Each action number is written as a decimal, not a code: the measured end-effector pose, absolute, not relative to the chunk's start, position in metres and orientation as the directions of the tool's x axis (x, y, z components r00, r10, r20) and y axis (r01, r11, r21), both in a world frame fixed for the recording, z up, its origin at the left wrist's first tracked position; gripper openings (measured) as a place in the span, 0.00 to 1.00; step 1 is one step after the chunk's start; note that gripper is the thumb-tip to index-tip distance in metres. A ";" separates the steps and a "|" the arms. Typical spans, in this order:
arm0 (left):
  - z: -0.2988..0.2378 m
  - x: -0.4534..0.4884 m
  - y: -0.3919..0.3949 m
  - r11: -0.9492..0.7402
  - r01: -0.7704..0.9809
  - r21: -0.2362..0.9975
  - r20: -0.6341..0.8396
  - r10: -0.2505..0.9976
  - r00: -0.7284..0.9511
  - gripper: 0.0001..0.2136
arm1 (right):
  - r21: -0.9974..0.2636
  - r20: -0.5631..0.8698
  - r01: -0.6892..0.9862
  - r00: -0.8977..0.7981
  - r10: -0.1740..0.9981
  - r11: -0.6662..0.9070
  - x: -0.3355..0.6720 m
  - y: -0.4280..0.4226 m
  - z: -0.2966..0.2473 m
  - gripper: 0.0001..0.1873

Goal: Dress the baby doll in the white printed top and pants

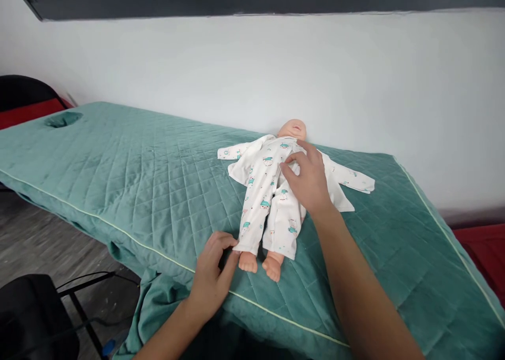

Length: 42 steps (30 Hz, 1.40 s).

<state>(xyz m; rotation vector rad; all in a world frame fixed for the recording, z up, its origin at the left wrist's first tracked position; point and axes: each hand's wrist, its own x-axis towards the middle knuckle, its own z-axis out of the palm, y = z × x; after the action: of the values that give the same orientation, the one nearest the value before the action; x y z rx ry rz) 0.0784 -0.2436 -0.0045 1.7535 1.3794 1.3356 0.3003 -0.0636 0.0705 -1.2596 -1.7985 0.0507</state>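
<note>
Green quilted bed (165, 192) beside white wall (177, 71). My left hand (213, 273) pinches doll's (292, 129) trouser cuff (248, 245); right hand's (310, 176) grip unclear.

- I'm in what looks like a massage or treatment room, though I see only part of it.
- Before me stands a long table in a green quilted cloth cover (158, 165), with an oval face hole (63, 120) toward its left end.
- A plain white wall (158, 65) runs behind.
</note>
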 end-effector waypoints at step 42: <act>0.091 0.138 -0.234 -0.742 0.668 0.056 0.256 0.657 0.709 0.07 | -0.884 0.452 0.266 0.272 0.850 0.385 0.342 -0.027 0.026 0.17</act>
<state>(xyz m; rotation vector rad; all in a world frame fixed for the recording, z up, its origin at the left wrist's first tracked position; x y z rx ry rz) 0.1380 -0.2342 0.0907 2.9415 1.1402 0.4154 0.3420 -0.0273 0.0262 -1.1551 -1.2775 0.5415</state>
